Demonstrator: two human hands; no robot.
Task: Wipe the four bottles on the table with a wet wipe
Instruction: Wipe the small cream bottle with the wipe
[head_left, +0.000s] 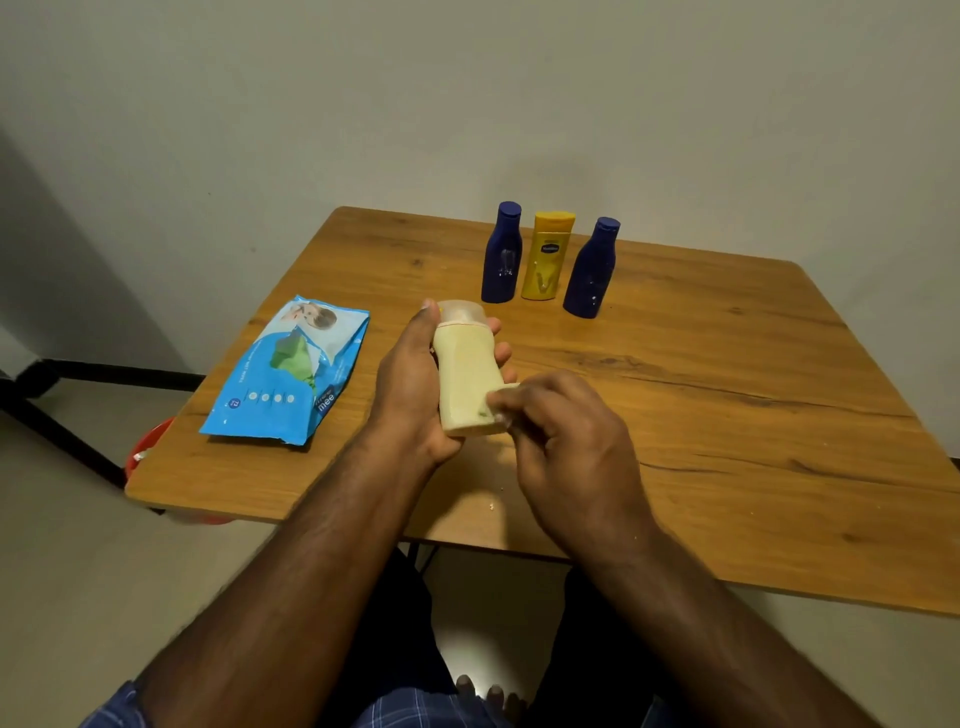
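Observation:
My left hand (410, 384) grips a cream-coloured bottle (465, 371) with a translucent cap, held tilted above the wooden table (727, 389). My right hand (566, 436) presses a small white wet wipe (506, 389) against the bottle's lower right side; most of the wipe is hidden under my fingers. At the back of the table stand three upright bottles: a dark blue one (501, 254), a yellow one (548, 257) and another dark blue one (592, 270).
A blue pack of wet wipes (291, 371) lies flat on the table's left part. A red bucket (148, 447) shows below the table's left edge. A wall stands close behind the table. My legs are under the near edge.

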